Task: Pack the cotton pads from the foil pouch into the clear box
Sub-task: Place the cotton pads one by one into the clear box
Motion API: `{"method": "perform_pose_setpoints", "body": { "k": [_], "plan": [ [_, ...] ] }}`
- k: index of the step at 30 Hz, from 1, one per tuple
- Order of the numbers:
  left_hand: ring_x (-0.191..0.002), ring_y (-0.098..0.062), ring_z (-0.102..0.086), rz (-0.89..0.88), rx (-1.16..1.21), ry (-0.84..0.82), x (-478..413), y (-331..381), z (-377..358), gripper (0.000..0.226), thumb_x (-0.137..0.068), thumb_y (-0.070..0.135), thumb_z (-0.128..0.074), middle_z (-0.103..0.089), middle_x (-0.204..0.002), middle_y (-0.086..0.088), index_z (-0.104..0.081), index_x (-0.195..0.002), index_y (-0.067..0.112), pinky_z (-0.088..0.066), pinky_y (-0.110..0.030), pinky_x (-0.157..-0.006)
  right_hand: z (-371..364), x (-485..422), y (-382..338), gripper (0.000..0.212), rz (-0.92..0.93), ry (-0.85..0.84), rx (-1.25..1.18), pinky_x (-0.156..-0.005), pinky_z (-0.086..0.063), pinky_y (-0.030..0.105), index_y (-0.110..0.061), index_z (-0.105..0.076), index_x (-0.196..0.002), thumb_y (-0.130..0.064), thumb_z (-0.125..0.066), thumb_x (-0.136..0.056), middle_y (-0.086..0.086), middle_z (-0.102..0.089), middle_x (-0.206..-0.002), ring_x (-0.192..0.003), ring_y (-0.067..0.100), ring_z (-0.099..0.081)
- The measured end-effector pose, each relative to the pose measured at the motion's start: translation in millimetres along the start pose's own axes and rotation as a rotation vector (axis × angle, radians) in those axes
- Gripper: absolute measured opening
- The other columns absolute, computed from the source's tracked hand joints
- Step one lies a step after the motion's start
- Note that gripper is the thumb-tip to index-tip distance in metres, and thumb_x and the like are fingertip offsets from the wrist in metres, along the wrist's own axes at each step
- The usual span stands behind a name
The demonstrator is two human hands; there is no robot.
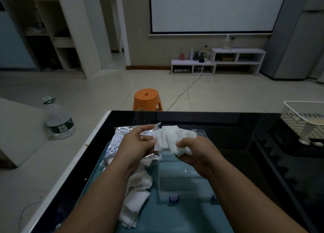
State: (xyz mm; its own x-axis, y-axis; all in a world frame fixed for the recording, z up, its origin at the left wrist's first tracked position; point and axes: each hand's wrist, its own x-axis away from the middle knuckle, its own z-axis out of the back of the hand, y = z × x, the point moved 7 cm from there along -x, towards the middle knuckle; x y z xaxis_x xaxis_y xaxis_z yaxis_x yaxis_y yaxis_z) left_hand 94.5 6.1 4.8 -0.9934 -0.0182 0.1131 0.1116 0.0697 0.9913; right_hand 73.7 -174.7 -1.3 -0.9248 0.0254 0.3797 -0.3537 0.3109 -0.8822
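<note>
Cotton pads (172,138), a fanned stack, are clutched in the right hand (193,151) above the clear box (182,178); the left hand (135,144) pinches the foil pouch (116,141). Beneath lies a teal mat (175,218) on a glossy black table (236,127). Beyond stand an orange stool (147,99), tiled floor (105,89) and projector screen (215,8).

The left hand (135,141) covers the middle of the crinkled silver foil pouch (116,141), whose blue print is too small to read. The right hand (194,151) hides the lower ends of the fanned white cotton pads (172,136). Both forearms cross the clear plastic box (177,176), concealing its near corners. The white perforated basket (301,120) is cut off by the right edge.
</note>
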Motion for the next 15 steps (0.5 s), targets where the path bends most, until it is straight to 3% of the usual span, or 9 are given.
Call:
{"method": "perform_pose_setpoints", "body": {
  "k": [5,11,15],
  "plan": [
    [-0.075,-0.026,-0.068,-0.031,-0.015,0.069,-1,-1,2,0.038,-0.083,-0.012,-0.061,-0.068,-0.089,-0.018,-0.065,-0.107,0.018,-0.057,-0.032,-0.065,-3,-2,2,0.033,-0.019,-0.015,-0.099,-0.072,-0.059,0.042,-0.001,-0.059,-0.112,0.01,-0.062,-0.081,0.021,-0.064,-0.109,-0.097,0.037,-0.064],
    [-0.073,-0.026,-0.07,-0.022,0.021,-0.01,2,1,-7,0.039,-0.086,-0.014,-0.056,-0.072,-0.09,-0.019,-0.062,-0.107,0.019,-0.057,-0.031,-0.064,-5,2,-1,0.026,0.025,-0.028,0.001,-0.074,-0.059,0.041,-0.003,-0.062,-0.104,0.011,-0.061,-0.082,0.018,-0.066,-0.099,-0.089,0.033,-0.066],
    [-0.074,-0.03,-0.068,0.0,0.046,-0.018,3,2,-10,0.038,-0.085,-0.009,-0.054,-0.072,-0.087,-0.019,-0.06,-0.11,0.019,-0.057,-0.043,-0.076,-2,2,-1,0.028,0.038,-0.011,0.073,-0.071,-0.059,0.038,-0.006,-0.06,-0.107,0.007,-0.064,-0.082,0.016,-0.064,-0.103,-0.091,0.032,-0.065]
  ]
}}
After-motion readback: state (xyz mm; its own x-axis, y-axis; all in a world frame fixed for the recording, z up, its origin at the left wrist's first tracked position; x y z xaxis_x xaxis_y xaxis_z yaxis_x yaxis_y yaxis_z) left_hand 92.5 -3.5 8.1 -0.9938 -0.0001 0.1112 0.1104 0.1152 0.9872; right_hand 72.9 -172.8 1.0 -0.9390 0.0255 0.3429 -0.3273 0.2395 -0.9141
